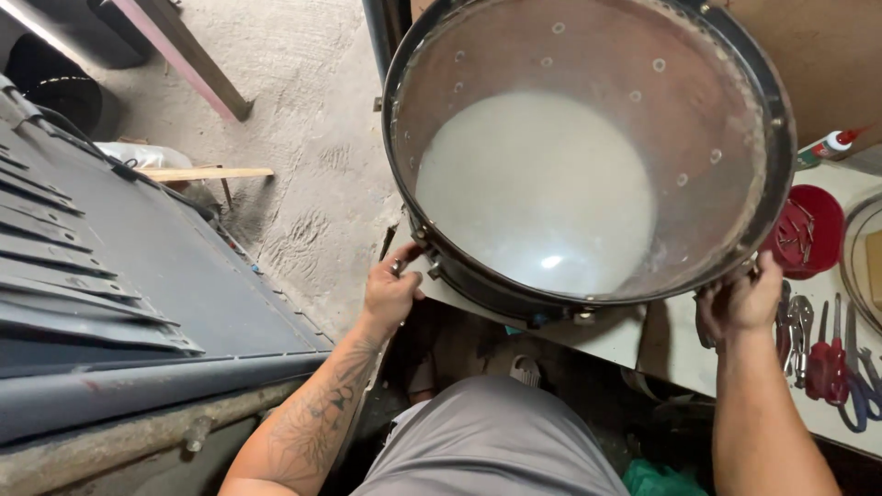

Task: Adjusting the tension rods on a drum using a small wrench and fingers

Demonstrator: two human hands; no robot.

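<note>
A large drum point(588, 156) with a black rim and a translucent, whitish skin is sitting tilted on the edge of the counter point(675, 344), its open side facing the camera, and its top is running out of the picture. The left hand point(390, 292) is closing its grip on a metal fitting at the drum's lower left rim; the fingers are curling around it, though the fitting itself is mostly hidden and hard to make out. The right hand point(740, 298) is grasping the lower right rim, with the fingertips tucking behind the hoop and out of sight. Just beside that hand, a red dish point(808, 230) holding small metal pieces is lying partly hidden behind the drum. Further right, pliers point(797, 321), a red-handled screwdriver point(831, 363) and blue-handled scissors point(862, 395) are lying on the counter, the scissors being cut off by the frame's edge. A glue bottle point(831, 145) is peeking out at upper right. Dark grey louvred panels point(83, 266) are filling the left side, above a rough concrete floor point(303, 138). Below, the person's grey shorts point(487, 441) are showing.
</note>
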